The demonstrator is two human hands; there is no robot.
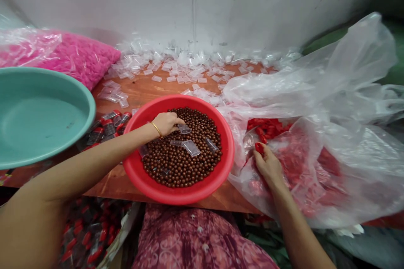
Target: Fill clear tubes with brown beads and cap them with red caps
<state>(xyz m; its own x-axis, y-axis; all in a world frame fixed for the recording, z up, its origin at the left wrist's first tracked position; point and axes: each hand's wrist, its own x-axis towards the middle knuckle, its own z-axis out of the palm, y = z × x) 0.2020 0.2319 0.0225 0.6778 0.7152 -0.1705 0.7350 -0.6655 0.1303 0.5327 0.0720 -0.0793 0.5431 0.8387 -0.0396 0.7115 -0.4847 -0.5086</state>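
A red basin in front of me holds many small brown balls and a few clear plastic vials. My left hand, with a gold bangle on the wrist, reaches over the basin and pinches one clear vial at its fingertips. My right hand lies on an opened clear plastic bag full of red caps and pinches one red cap.
A teal basin stands at the left. Behind it lies a bag of pink pieces. Several clear vials are heaped along the wall on the wooden table. Filled red-capped vials lie between the basins.
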